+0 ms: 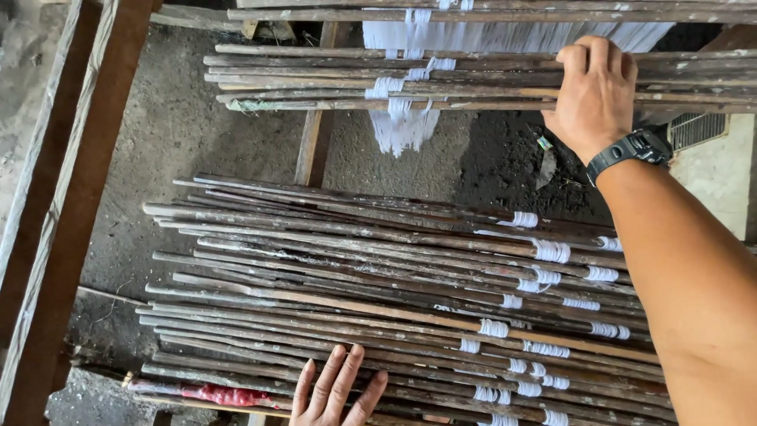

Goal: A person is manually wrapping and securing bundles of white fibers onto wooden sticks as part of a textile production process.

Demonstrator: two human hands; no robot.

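Dark dirt floor; weathered sticks, white-wound; left hand flat, fingers spread; right hand apparently curled over upper sticks.

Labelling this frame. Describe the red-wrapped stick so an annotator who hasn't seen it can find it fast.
Start at the big bundle of wooden sticks lying across the lower half. Go to its bottom-left corner, just left of the left hand resting flat on the bundle. The red-wrapped stick is there: its binding is red, while its neighbours' are white.
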